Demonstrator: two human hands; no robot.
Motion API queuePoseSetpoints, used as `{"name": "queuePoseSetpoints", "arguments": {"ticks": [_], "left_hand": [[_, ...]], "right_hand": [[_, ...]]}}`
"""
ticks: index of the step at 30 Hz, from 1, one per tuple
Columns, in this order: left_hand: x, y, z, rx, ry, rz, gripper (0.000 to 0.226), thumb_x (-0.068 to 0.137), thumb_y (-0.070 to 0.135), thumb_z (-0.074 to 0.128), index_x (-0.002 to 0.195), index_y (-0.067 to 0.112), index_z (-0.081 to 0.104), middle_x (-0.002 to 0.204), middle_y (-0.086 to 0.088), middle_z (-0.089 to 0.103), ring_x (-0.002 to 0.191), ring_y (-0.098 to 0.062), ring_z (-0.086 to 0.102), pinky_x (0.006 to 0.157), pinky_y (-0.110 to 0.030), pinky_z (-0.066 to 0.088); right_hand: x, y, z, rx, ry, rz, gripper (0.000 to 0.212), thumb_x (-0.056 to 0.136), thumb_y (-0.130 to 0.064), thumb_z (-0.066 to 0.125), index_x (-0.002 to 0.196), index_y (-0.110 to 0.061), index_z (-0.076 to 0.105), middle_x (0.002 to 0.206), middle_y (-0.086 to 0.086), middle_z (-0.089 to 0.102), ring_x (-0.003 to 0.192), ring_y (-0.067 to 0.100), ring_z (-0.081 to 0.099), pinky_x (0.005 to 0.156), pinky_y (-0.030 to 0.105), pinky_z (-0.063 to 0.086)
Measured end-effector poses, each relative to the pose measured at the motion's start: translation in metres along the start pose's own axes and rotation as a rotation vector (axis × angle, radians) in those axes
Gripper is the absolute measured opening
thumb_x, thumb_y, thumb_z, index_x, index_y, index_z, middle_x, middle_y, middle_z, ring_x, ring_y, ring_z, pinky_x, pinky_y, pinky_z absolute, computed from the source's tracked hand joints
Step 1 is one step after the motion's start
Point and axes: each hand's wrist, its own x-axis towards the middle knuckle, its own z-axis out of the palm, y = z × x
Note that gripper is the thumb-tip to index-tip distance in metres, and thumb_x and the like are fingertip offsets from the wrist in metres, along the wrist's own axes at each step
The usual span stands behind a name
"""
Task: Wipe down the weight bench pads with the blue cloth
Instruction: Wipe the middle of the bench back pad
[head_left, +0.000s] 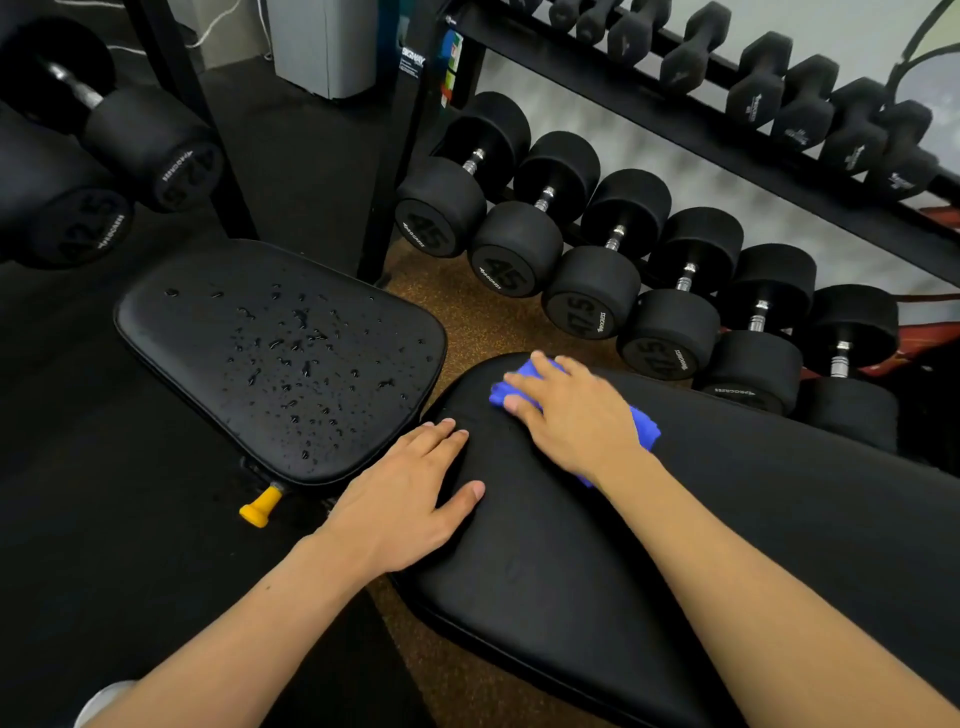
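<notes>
Head view looks down on a two-part weight bench set on a speckled brown floor. The right hand lies flat on the blue cloth, fingers straight and slightly apart, pressing it onto the long back pad near that pad's far, rounded end. The cloth shows as a bunched edge past the fingertips and as a fold sticking out beside the wrist; the rest is hidden under the palm. The left hand rests palm down on the near-left edge of the same pad, its fingers straight and close together, the thumb spread out to the side, holding nothing. The back pad's surface around both hands looks dull and mostly dry. Just to the left, apart from it by a narrow gap, the seat pad is covered with beads of water, thickest over its middle. A yellow knob juts out from under the seat pad's near edge, close to the left hand. Beyond the bench, a low rack row of round black dumbbells marked 45 and 47.5 runs off to the right, and above it a shelf carries smaller hex dumbbells. At upper left, heavier dumbbells marked 42.5 sit on another rack.
</notes>
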Motion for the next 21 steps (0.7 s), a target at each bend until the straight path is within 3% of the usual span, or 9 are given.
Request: {"name": "queuePoseSetpoints", "arguments": {"ticks": [4,10,16,21], "left_hand": [[0.0,-0.003,-0.002,-0.002,-0.005,0.013,0.073,0.1,0.064,0.038,0.161,0.029,0.022,0.168,0.012,0.015,0.154,-0.007,0.01,0.118,-0.019,0.007],[0.0,-0.002,0.0,0.015,-0.008,-0.003,0.081,0.094,0.073,0.028,0.161,0.028,0.022,0.168,0.011,0.016,0.154,-0.008,0.011,0.122,-0.025,0.012],[0.001,-0.003,-0.004,0.02,-0.027,0.005,0.074,0.099,0.066,0.036,0.162,0.029,0.02,0.168,0.011,0.015,0.154,-0.008,0.01,0.123,-0.026,0.013],[-0.003,-0.005,-0.003,0.002,-0.018,0.016,0.073,0.101,0.064,0.036,0.162,0.028,0.02,0.169,0.011,0.013,0.155,-0.007,0.008,0.123,-0.026,0.011]], "right_hand": [[-0.035,0.022,-0.011,0.063,-0.057,-0.024,0.051,0.103,-0.062,0.025,0.151,-0.048,0.036,0.166,-0.013,0.02,0.152,0.017,0.02,0.117,0.037,0.027],[0.037,0.008,0.004,-0.012,0.027,0.114,0.049,0.105,-0.055,0.027,0.148,-0.04,0.043,0.16,-0.001,0.035,0.145,0.026,0.032,0.109,0.043,0.037],[-0.027,0.007,-0.007,0.044,-0.054,-0.094,0.05,0.103,-0.061,0.026,0.15,-0.048,0.038,0.165,-0.012,0.022,0.151,0.017,0.021,0.115,0.038,0.029],[-0.006,0.04,-0.009,-0.006,0.015,0.08,0.049,0.103,-0.059,0.028,0.147,-0.045,0.043,0.161,-0.009,0.033,0.147,0.02,0.03,0.109,0.039,0.036]]}}
